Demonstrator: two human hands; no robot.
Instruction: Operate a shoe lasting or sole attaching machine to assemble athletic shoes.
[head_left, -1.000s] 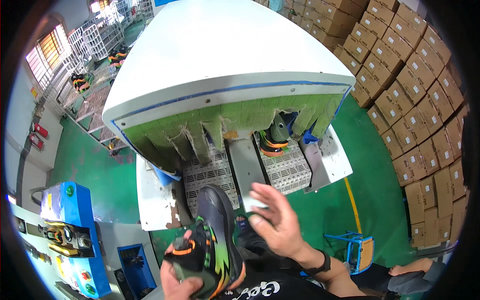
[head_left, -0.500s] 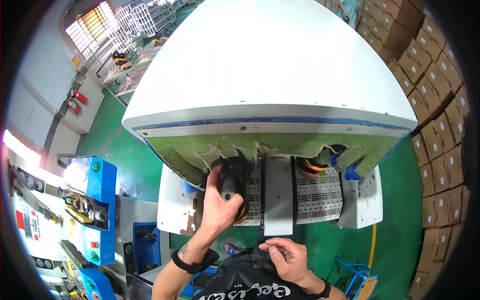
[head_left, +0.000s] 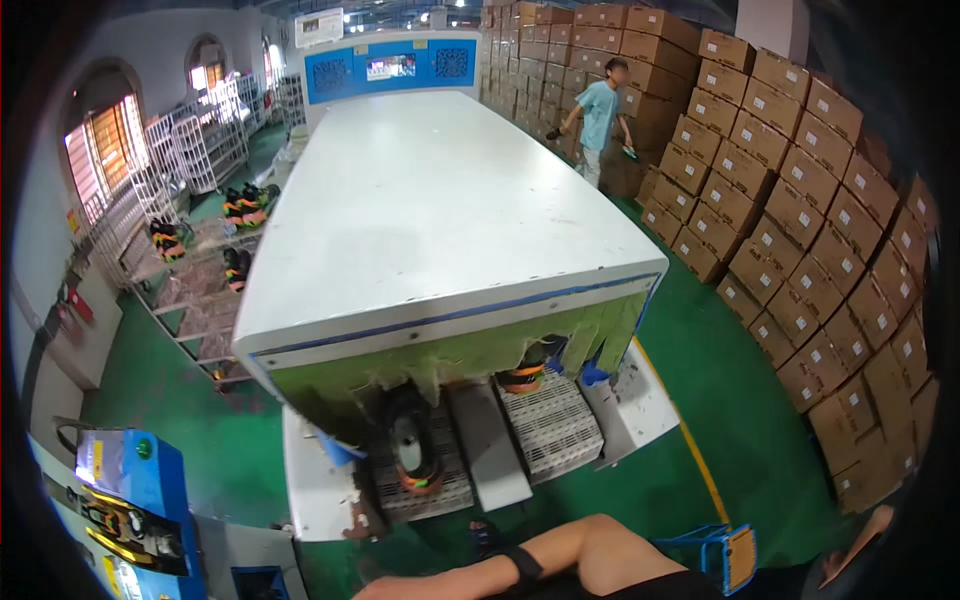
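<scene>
My right forearm bends across the lower edge, with a dark band on the wrist. My right hand is partly cut off and smeared there, so its fingers cannot be made out. No left hand shows. In front, a black shoe with orange and green trim sits on the left conveyor lane, its far end at the hanging green curtain of a large white machine. On the right lane, an orange-and-black shoe lies partly under the curtain.
At left stand a blue-and-white machine and a rack bearing shoes. Stacked cartons line the right. A person walks beyond the machine. A blue stool stands at lower right; near it shows a limb whose owner I cannot tell.
My left hand has let go of the black shoe and left the view. The shoe stays on the left lane. My right arm has swung left as the view tilted up and turned right.
</scene>
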